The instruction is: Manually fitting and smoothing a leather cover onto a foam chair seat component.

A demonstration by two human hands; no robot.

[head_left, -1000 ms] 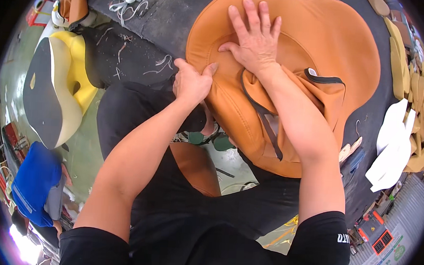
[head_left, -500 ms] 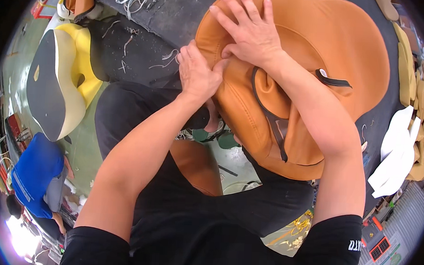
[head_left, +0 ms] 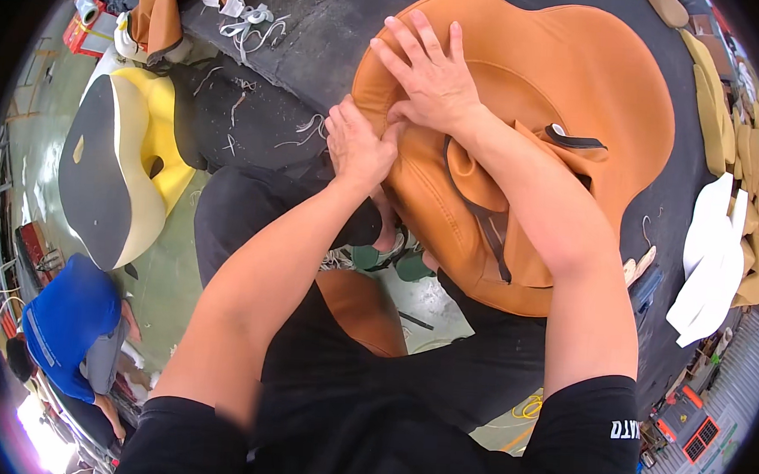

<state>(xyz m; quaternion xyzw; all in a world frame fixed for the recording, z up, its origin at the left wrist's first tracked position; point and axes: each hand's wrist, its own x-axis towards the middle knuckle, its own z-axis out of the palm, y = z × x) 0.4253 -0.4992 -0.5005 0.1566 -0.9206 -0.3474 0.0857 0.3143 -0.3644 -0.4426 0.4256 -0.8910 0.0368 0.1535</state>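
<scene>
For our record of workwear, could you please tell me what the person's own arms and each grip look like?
The left sleeve and right sleeve are short and black, the right one with white lettering. Left forearm and right forearm are bare. The left grip and right grip are ungloved hands, with no watch showing.

Grey-and-yellow foam (head_left: 115, 167); white pieces (head_left: 708, 264)

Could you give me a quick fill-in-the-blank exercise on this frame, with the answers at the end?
The ____ hand lies with fingers spread on the orange cover.
The other hand is at the cover's ____ edge as pictured.
The co-worker at lower left wears a ____ top.

Missing words: right; left; blue.
</scene>
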